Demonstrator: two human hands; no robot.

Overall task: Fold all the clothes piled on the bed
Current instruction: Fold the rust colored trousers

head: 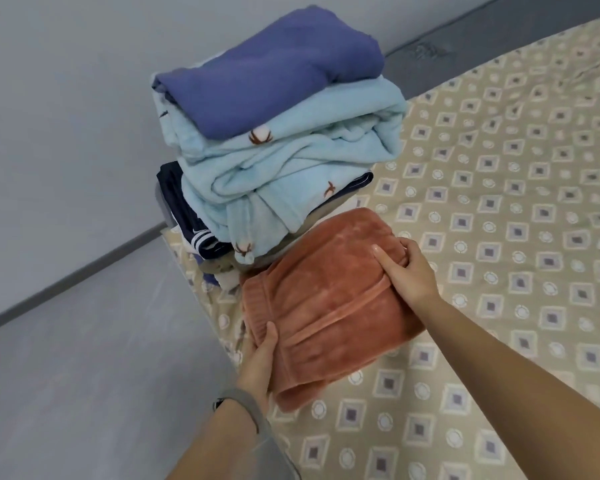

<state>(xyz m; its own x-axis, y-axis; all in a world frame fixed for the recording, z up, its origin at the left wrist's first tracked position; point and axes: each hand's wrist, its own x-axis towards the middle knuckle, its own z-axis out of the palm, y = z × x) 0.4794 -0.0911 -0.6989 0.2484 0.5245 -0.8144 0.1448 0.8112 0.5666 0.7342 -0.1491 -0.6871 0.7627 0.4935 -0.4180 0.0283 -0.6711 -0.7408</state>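
Two bare hands hold a folded, rust-orange fleece garment (pixel 326 306) that lies on a bed covered by a beige sheet printed with grey squares and white circles (pixel 499 202). The garment sits near the bed's left edge, its long axis running from the person's near left toward the far right.

The left hand (pixel 258 362) grips the near-left edge, thumb lying on top of the fleece and fingers apparently tucked beneath, though they are hidden. The right hand (pixel 407 268) grips the far-right edge, thumb stretched flat on top and fingers curled round the fold. The garment therefore lies directly between the two hands, touching both, with the left hand nearer the person's body and the right reaching further across the bed.

Just beyond the garment, at the bed's far-left corner, stands a stack of folded clothes. A purple-blue folded cloth (pixel 271 77) lies on top. Under it is a thick pale-blue fleece piece with small brown motifs (pixel 284 174), and a dark navy garment with white stripes (pixel 187 216) shows at the bottom. The orange garment's far edge touches or nearly touches the base of this stack.

Judging from the layout, the next step is likely lifting the orange garment up and away onto the stack, which already leans slightly and could topple.
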